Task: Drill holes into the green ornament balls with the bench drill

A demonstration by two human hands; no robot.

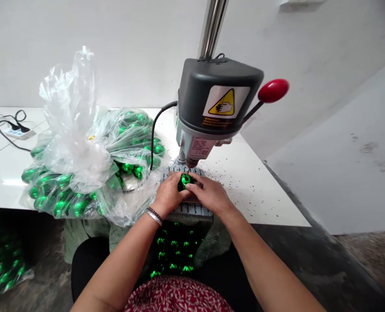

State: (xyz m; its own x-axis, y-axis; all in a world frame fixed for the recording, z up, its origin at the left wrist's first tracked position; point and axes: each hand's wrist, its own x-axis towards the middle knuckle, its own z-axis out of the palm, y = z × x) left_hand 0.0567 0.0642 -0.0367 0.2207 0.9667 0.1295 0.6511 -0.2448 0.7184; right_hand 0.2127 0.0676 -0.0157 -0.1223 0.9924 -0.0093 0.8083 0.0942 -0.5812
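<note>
A shiny green bauble [185, 180] sits beneath the chuck [191, 163] of a small drill press [221, 95]. My left hand [170, 196] closes around the bauble's left side, fingers bent. From the right, my right hand [211, 194] grips it too, with thumb and fingers pressed against it. Between the hands and the slotted grey base [192, 209] lies a brownish block or plate, mostly covered by my fingers. The drill bit's tip is too small to make out clearly, so I cannot tell whether it touches the bauble.
Left of the press, an opened clear plastic bag [78, 160] holds many green baubles. A power strip [20, 132] with black plugs lies farther left. Dark shavings dot the white table [260, 199]. The red-knobbed lever [273, 90] sticks out right. More baubles [176, 249] are below, over my lap.
</note>
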